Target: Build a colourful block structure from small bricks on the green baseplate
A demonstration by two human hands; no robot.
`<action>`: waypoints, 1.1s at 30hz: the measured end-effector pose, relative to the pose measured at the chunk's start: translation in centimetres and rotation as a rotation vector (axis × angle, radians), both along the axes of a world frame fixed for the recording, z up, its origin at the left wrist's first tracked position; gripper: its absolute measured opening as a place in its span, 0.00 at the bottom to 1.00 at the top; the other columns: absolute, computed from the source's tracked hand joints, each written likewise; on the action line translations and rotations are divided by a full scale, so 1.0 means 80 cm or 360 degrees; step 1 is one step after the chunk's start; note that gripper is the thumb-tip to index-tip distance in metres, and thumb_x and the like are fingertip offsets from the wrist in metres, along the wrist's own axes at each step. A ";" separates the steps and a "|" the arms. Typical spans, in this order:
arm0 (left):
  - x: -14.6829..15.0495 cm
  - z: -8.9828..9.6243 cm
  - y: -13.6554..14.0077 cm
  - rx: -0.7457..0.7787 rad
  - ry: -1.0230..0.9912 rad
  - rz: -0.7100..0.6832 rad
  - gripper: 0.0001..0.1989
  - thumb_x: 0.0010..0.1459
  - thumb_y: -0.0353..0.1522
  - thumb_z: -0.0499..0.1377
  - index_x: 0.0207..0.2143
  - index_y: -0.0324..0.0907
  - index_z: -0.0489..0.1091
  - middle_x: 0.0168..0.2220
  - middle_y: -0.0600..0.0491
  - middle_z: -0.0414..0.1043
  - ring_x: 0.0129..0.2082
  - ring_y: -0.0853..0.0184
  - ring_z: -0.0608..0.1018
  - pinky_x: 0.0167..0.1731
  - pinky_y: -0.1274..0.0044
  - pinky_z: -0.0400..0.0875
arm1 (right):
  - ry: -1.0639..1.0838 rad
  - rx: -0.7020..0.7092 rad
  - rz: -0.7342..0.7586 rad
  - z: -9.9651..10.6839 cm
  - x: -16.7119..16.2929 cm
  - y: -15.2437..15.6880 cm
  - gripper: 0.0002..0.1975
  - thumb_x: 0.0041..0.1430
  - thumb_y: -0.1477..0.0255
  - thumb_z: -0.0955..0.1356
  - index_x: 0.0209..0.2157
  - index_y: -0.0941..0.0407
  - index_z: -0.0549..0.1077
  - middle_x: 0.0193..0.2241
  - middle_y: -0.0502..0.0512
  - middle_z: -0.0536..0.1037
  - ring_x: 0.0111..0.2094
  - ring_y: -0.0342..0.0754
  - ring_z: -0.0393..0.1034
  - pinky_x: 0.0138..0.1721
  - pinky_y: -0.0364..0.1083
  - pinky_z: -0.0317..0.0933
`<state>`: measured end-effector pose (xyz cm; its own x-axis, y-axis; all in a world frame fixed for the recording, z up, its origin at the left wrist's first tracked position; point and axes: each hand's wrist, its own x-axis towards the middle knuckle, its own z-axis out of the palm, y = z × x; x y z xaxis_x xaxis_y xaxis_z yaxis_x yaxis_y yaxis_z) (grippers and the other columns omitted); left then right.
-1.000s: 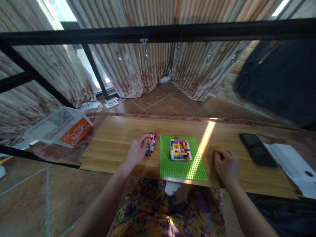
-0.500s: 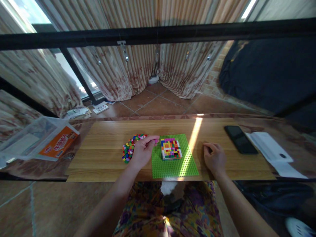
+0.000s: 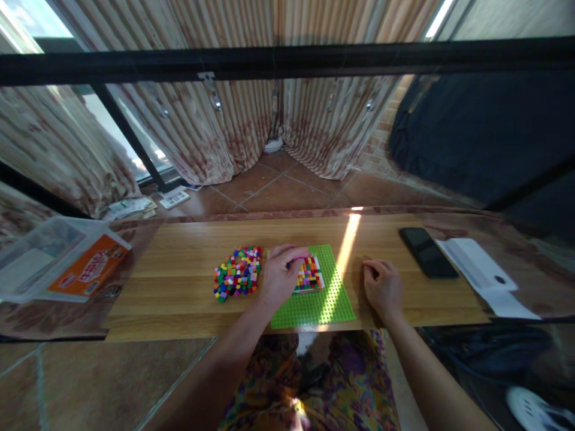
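Note:
My left hand (image 3: 279, 276) reaches over a square block of small coloured bricks (image 3: 313, 275), thumb and forefinger pinched on a small pink brick at its upper edge. The hand covers the block's left part, and the pinched brick is mostly hidden. Beneath the block lies a green studded baseplate (image 3: 309, 312). Just left of my left hand is a loose pile of bricks (image 3: 237, 274) in many colours. Right of the baseplate, my right hand (image 3: 383, 290) rests on the wooden table, fingers curled closed with nothing visible in them.
A black phone (image 3: 429, 252) lies on the table's right side, beside a white box-like object (image 3: 478, 263). At the far left stands a clear plastic bin (image 3: 40, 245) with an orange label (image 3: 90, 266). A strip of sunlight crosses the wooden tabletop (image 3: 171, 281).
My left hand has moved right, from the block's left edge to over its upper part, uncovering more of the pile. My right hand stays on the table. The view has shifted slightly.

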<state>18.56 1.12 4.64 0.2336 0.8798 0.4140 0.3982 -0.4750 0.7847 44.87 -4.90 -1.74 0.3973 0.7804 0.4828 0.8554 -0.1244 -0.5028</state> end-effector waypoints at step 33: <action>-0.024 -0.015 -0.003 0.0062 -0.0143 0.0047 0.09 0.57 0.27 0.61 0.40 0.46 0.76 0.37 0.54 0.79 0.39 0.66 0.77 0.43 0.72 0.71 | -0.0032 0.0018 0.0015 0.005 -0.001 -0.002 0.11 0.58 0.70 0.63 0.33 0.58 0.77 0.33 0.60 0.77 0.36 0.53 0.70 0.39 0.51 0.64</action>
<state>16.66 0.90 3.43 0.1682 0.8687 0.4660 0.3412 -0.4948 0.7992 44.80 -5.08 -1.32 0.3801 0.7787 0.4991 0.8664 -0.1107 -0.4870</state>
